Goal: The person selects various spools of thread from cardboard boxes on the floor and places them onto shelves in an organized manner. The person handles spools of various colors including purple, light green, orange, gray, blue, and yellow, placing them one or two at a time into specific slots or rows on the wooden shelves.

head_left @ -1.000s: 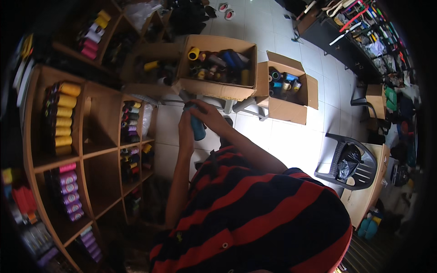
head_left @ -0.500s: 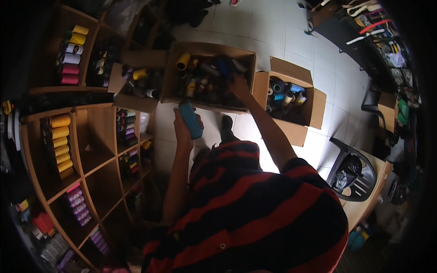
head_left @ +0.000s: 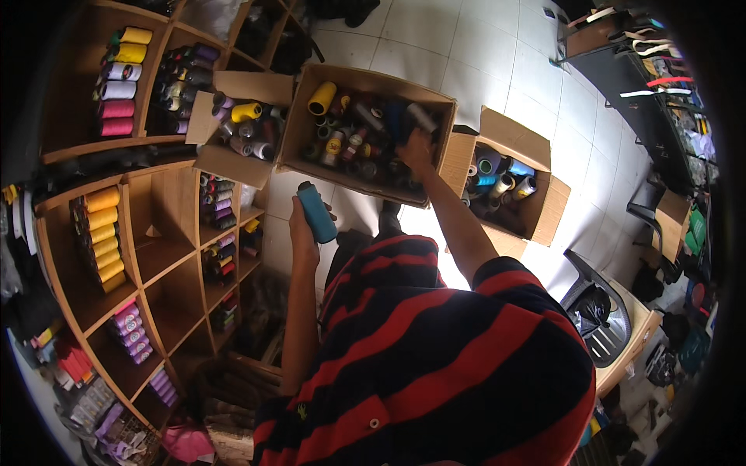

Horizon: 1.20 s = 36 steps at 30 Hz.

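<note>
My left hand (head_left: pixel 305 225) is closed around a teal thread spool (head_left: pixel 317 211), held upright with a slight tilt above the floor, in front of a large cardboard box (head_left: pixel 365 180). Into the right side of that box reaches my right hand (head_left: pixel 417 151), among many loose spools. A dark blue spool (head_left: pixel 399 122) and a grey spool (head_left: pixel 422 117) lie right beside its fingers. Shadow hides the fingertips, so whether they grip anything is unclear. At the box's left end lies a yellow spool (head_left: pixel 322 99), with a cream-coloured one (head_left: pixel 333 146) nearer to me.
Smaller open cardboard boxes of spools flank the large one, left (head_left: pixel 217 132) and right (head_left: pixel 536 221). Wooden cubby shelves (head_left: pixel 167 272) with thread in rows stand on my left. A dark plastic chair (head_left: pixel 610 326) is at right, and a cluttered black rack (head_left: pixel 622 85) beyond.
The view has shifted and brightened, so the boxes appear slightly farther right. My left hand still holds the teal spool; my right hand stays inside the large box.
</note>
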Motion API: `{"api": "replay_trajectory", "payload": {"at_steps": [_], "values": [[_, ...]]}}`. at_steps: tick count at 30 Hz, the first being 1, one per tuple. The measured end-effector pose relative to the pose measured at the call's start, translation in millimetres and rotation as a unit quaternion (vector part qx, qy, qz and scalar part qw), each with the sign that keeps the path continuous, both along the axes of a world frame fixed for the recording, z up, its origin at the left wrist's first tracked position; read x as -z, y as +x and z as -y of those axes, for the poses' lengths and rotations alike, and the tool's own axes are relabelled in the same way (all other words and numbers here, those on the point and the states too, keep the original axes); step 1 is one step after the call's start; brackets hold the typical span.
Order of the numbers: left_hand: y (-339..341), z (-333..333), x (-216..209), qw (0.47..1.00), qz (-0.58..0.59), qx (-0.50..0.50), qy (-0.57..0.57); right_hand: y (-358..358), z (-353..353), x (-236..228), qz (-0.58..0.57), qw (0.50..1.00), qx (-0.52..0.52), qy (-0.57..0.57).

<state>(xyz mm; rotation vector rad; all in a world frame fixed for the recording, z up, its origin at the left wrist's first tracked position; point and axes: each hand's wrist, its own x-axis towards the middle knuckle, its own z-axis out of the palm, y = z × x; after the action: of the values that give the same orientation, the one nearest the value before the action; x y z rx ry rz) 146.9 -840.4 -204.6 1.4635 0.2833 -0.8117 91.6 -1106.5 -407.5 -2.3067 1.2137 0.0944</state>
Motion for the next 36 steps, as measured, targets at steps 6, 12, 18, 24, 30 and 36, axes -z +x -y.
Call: {"api": "replay_trajectory", "payload": {"at_steps": [6,12,18,24,30,36], "values": [[14,18,18,0.999,0.003,0.032,0.005,-22,-27,-22,-0.049,0.966,-0.252,-0.018],[51,60,33,0.966,0.14,0.171,0.132,-49,-55,-60,0.071,0.991,-0.076,0.08],[108,72,124,0.847,0.325,0.36,0.219,-61,-61,-86,0.208,0.955,0.076,0.199],[131,91,161,0.72,0.395,0.428,0.378,-43,-58,-84,0.139,0.926,0.213,0.279],[122,107,150,0.81,0.37,0.408,0.202,-12,-67,-70,0.347,0.639,0.423,0.541],[111,138,134,0.951,-0.022,0.306,0.033,24,-78,-64,0.305,0.757,0.316,0.484]]}}
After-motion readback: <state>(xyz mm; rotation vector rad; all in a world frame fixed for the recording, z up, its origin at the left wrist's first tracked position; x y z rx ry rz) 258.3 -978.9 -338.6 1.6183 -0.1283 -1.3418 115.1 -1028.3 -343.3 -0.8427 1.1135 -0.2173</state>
